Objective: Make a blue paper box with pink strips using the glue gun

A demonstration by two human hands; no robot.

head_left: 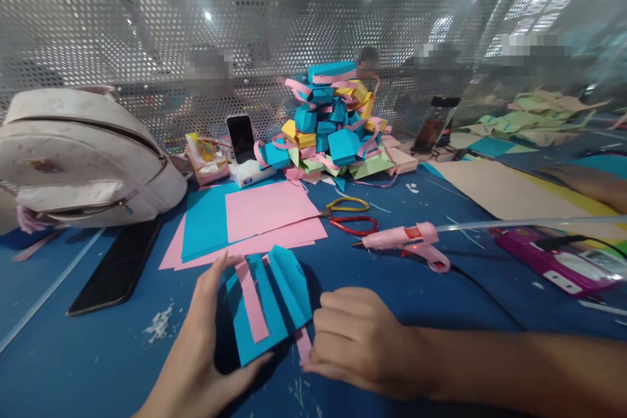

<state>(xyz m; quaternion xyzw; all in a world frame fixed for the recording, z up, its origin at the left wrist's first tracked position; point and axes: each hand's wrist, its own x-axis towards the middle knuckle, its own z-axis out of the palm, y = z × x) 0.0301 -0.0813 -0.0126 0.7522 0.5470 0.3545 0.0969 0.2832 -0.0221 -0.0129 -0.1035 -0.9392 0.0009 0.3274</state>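
Note:
A small folded blue paper bag (275,315) with a pink paper strip (252,304) across its front tilts over the table near me. My left hand (204,333) grips its left side, fingers behind the top edge and thumb under the bottom corner. At the lower right of the bag, my right hand (360,339) is closed on the end of a second pink strip (303,343). How far that strip runs behind the bag is hidden. Beyond my right hand lie a pink glue gun (409,240) with a clear glue stick in it and scissors (350,215) with yellow and red handles.
Pink and blue paper sheets (267,209) lie ahead, below a pile of finished paper bags (330,127). A white backpack (88,157) and black phone (115,268) are at left. A purple power strip (553,261) and another person's hand (588,183) are at right.

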